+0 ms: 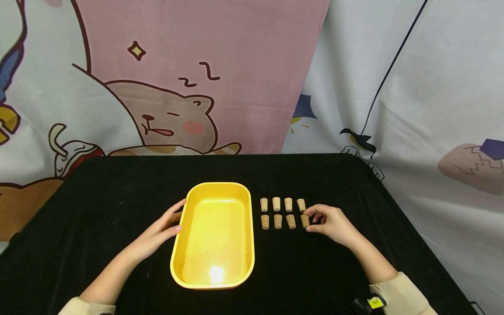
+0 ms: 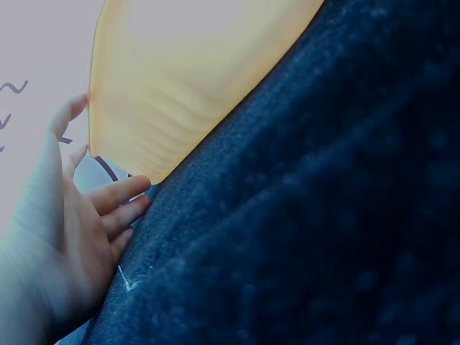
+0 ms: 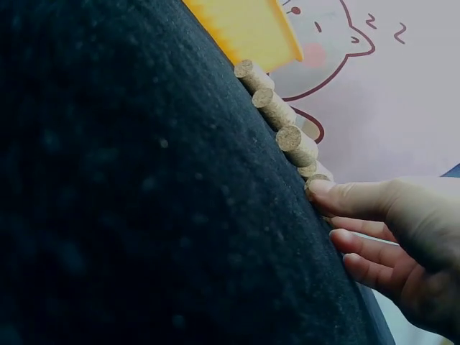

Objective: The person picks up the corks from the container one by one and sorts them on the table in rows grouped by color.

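A yellow rectangular tray (image 1: pixel 252 245) with rounded corners sits on the black cloth in the head view. My left hand (image 1: pixel 163 229) rests against its left wall, fingers fairly straight; in the left wrist view the fingertips meet the side of the tray (image 2: pixel 165 93). To the right of the tray, tapered cork stoppers lie in two rows. With thumb and index finger my right hand (image 1: pixel 332 223) pinches the rightmost cork stopper (image 1: pixel 305 221) of the near row. In the right wrist view the thumb (image 3: pixel 359 199) partly covers that stopper.
Other cork stoppers (image 1: pixel 276 204) lie close by, the far row's last one (image 1: pixel 301 204) right beside my right fingertips. Black cloth (image 1: pixel 315 271) covers the table. A printed curtain (image 1: pixel 252 65) hangs behind it.
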Motion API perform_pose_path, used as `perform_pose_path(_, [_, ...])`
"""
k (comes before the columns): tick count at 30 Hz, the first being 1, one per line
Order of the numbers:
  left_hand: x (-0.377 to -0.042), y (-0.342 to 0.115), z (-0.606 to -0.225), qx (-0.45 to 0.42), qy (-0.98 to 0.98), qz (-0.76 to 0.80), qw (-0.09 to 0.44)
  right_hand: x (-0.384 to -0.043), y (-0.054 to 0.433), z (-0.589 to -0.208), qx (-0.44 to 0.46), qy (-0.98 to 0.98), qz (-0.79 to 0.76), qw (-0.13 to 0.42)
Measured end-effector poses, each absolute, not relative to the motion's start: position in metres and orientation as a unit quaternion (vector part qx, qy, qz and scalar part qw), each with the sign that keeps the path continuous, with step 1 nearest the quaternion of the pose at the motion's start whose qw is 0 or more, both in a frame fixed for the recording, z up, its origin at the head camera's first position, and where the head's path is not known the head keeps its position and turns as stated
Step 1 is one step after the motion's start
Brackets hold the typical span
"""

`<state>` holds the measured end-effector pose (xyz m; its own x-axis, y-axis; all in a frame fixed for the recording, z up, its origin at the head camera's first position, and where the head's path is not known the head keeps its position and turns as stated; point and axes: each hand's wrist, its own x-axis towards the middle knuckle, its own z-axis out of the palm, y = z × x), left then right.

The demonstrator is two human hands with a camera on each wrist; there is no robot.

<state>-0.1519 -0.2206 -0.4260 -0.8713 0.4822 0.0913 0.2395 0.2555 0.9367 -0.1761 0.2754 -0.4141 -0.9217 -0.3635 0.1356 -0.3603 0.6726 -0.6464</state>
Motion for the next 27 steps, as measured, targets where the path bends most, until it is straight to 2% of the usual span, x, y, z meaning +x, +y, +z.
perform_pose_path(11, [-0.153, -0.222, -0.427, 0.234, 0.783, 0.566, 0.106, -0.177, 0.275, -0.416, -0.198, 0.916, -0.350, 0.009])
perform_pose_path(18, [-0.151, -0.223, -0.427, 0.228, 0.787, 0.564, 0.106, -0.176, 0.281, -0.404, -0.210, 0.915, -0.345, 0.017])
perform_pose_path(27, [-0.149, -0.228, -0.421, 0.237, 0.798, 0.546, 0.092, -0.175, 0.300, -0.383, -0.214, 0.923, -0.318, -0.033])
